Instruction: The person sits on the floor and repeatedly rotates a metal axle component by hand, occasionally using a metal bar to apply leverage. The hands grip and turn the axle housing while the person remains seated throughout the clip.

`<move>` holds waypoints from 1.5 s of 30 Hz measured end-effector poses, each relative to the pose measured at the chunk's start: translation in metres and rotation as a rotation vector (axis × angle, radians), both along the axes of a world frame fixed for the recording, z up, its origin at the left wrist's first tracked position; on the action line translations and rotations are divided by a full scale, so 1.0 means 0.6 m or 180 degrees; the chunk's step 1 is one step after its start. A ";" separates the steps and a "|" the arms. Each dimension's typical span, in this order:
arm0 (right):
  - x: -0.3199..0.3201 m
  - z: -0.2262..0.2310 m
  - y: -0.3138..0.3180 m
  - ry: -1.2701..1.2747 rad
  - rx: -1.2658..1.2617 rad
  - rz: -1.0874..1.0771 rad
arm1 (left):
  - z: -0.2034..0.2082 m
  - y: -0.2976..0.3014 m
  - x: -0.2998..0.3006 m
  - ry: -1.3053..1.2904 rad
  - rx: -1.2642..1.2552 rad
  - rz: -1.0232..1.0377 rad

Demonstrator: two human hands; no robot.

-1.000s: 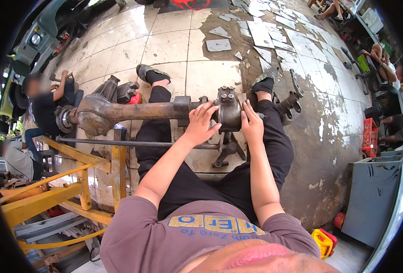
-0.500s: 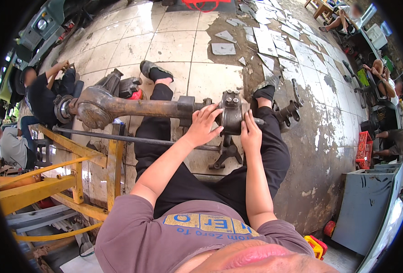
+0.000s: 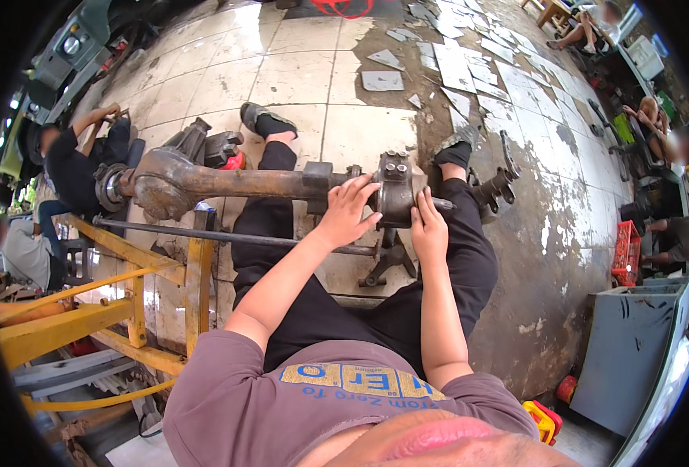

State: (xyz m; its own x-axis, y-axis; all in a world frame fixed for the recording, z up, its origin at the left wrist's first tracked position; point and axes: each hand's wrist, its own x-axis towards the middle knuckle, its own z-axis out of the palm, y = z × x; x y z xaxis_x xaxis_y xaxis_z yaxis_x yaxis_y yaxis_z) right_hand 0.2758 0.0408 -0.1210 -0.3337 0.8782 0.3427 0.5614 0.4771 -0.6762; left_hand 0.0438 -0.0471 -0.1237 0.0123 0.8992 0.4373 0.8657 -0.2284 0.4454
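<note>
A rusty vehicle axle (image 3: 239, 184) lies crosswise in front of me, with a bulging round housing (image 3: 161, 183) toward its left end. At its right end sits a dark steel knuckle (image 3: 396, 193) with bolt heads on top. My left hand (image 3: 348, 212) rests on the left side of that knuckle, its fingers spread. Against the right side, my right hand (image 3: 429, 226) lies with fingers stretched out, next to a short protruding shaft (image 3: 444, 204). A long thin rod (image 3: 227, 235) runs below the axle to a forked steel arm (image 3: 389, 265) under the knuckle.
Yellow metal frames (image 3: 196, 284) stand at the left. A seated person in black (image 3: 76, 175) is beyond the axle's left end. Broken tiles (image 3: 453, 70) litter the far floor. At right are a red crate (image 3: 627, 253), a grey cabinet (image 3: 632, 358) and other people.
Both hands keep their places on the knuckle, with hardly any movement. The view has shifted very slightly.
</note>
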 end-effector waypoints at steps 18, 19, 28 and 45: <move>0.015 -0.008 0.005 0.0132 -0.0132 0.0011 | 0.000 0.010 0.001 -0.0076 -0.0043 -0.0031; 0.010 -0.008 0.016 0.0157 -0.0013 -0.0007 | 0.003 0.018 -0.004 -0.0056 -0.0034 -0.0040; 0.019 -0.025 0.009 0.0620 -0.0240 0.0265 | -0.002 0.012 -0.008 -0.0108 -0.0072 0.0011; 0.035 -0.010 0.052 0.1666 -0.1110 -0.0081 | -0.013 0.014 -0.014 -0.0188 -0.0136 -0.0093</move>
State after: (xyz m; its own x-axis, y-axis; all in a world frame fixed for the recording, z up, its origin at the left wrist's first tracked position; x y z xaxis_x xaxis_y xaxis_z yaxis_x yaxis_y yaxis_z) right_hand 0.2968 0.0719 -0.1268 -0.1767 0.9732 0.1470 0.1222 0.1699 -0.9779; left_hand 0.0354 -0.0385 -0.1314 0.0140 0.9167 0.3993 0.8308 -0.2329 0.5055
